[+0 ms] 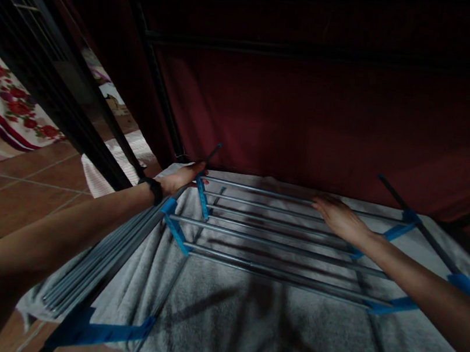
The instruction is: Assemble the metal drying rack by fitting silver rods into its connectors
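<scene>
A metal drying rack (276, 253) with grey rods and blue plastic joints lies spread out, with a grey towel (248, 325) draped over it. My left hand (184, 179) is closed round a thin grey rod at the rack's far left corner; a dark band circles that wrist. My right hand (337, 215) lies flat, fingers stretched, on the far rods of the middle section. The folded left wing (102, 262) of rods slopes down under my left forearm.
A dark red cloth wall (315, 111) closes off the back. A black metal frame (47, 71) slants across the upper left. Brown floor tiles (6, 195) and a flowered cloth (3, 100) show at left. The light is dim.
</scene>
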`<state>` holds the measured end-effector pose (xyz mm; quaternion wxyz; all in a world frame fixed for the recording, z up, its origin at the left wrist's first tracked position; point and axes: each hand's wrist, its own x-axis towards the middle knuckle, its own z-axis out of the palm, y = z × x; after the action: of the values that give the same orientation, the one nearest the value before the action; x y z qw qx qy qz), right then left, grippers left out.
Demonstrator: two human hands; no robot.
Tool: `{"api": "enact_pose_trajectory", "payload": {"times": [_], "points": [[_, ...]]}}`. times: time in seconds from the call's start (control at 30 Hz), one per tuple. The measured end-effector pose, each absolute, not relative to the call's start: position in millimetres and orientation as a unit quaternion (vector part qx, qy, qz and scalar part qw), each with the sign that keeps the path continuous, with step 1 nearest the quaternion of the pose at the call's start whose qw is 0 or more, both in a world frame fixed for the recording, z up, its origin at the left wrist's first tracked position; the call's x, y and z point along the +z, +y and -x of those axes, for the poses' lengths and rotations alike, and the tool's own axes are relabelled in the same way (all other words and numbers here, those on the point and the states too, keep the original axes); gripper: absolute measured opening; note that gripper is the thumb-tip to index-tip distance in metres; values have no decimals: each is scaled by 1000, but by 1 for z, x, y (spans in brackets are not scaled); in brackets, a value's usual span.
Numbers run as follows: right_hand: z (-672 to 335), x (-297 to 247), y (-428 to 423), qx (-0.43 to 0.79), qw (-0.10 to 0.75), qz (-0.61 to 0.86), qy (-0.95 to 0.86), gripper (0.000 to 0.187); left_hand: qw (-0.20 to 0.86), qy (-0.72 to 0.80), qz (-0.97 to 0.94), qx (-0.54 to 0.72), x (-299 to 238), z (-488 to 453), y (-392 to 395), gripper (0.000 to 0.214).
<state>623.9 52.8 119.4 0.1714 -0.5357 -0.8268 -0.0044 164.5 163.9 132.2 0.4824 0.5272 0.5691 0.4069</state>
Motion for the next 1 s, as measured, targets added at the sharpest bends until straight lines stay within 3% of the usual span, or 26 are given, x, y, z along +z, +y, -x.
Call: {"api": "enact_pose_trajectory", "payload": {"times": [0.33,0.63,1.0], "points": [[-628,117,55,25,179,555,-812,35,344,562,-676,329,144,-163,166,30],[-628,114,56,-5,180,543,-820,36,557,537,-518,365,139,-170,164,19],[-630,113,57,-9,187,536,-823,36,506,536,-576,354,144,-173,162,44]]}}
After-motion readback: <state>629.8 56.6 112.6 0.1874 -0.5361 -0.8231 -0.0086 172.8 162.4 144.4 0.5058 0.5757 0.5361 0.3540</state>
